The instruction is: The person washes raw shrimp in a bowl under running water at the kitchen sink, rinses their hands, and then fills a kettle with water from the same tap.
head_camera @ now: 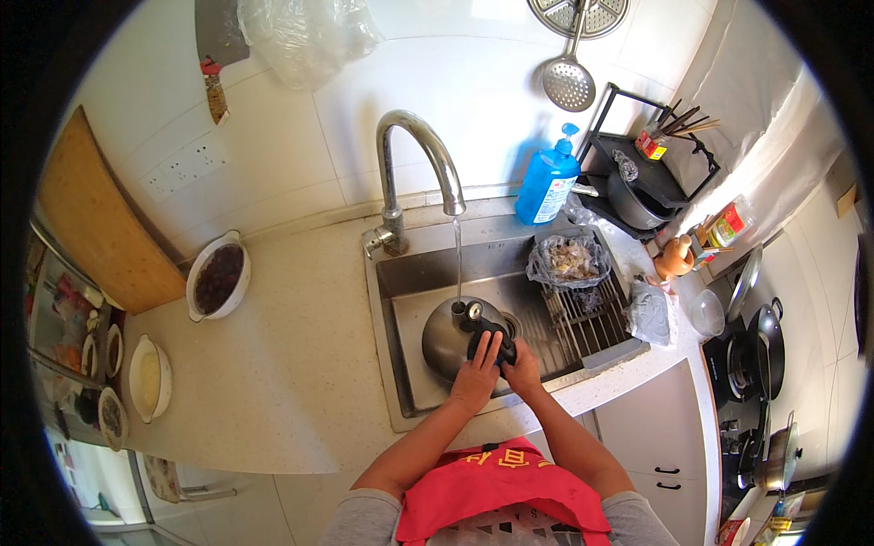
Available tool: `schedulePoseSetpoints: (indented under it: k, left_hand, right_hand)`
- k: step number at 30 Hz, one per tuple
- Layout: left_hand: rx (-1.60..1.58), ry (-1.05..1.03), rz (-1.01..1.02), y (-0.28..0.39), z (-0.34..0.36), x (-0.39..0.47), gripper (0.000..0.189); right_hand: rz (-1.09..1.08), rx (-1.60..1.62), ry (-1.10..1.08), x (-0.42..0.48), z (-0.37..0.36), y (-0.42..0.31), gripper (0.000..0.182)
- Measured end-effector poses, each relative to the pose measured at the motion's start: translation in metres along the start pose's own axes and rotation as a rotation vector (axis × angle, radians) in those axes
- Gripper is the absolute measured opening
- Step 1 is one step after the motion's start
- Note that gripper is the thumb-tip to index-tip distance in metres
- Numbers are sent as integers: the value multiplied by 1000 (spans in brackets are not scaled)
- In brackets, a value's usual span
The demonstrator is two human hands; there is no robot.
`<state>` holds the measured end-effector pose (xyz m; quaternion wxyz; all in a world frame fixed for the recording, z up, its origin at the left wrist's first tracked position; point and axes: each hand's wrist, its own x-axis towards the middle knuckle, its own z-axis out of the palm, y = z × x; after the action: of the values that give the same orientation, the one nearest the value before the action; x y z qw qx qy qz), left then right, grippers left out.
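Note:
A metal kettle [447, 331] sits in the left part of the stainless steel sink [410, 403], under the arched faucet [423, 150]. A thin stream of water [458, 252] runs from the faucet into the spout at the kettle's far side. My left hand [480, 368] lies on the kettle's black handle [493, 338], two fingers stretched out over it. At the handle's right side, my right hand [523, 365] has its fingers around the near end. Part of the handle is hidden beneath both hands.
Right of the kettle, a plastic-lined strainer of food scraps [569, 263] stands on a metal rack [587, 321]. Behind the sink is a blue pump bottle [546, 181]. White bowls [235, 300] and a wooden board [102, 225] are at left. Pans [770, 348] stand on the stove at right.

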<state>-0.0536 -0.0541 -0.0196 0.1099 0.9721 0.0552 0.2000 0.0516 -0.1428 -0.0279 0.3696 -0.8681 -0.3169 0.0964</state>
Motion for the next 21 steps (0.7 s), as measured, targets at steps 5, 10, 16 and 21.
schedulePoseSetpoints:
  k: [5,10,16,21]
  left_hand:
    - [-5,-15,-9,1,-2,0,10]
    - [-3,21,-5,1,1,1,10]
    - [-2,6,-12,2,0,1,10]
    - [-7,-7,-22,1,-2,1,9]
  right_hand:
    - [-10,8,11,0,0,-1,27]
    - [2,4,7,-1,1,3,29]
    - [0,20,2,-1,1,4,30]
    - [6,17,-12,1,2,5,29]
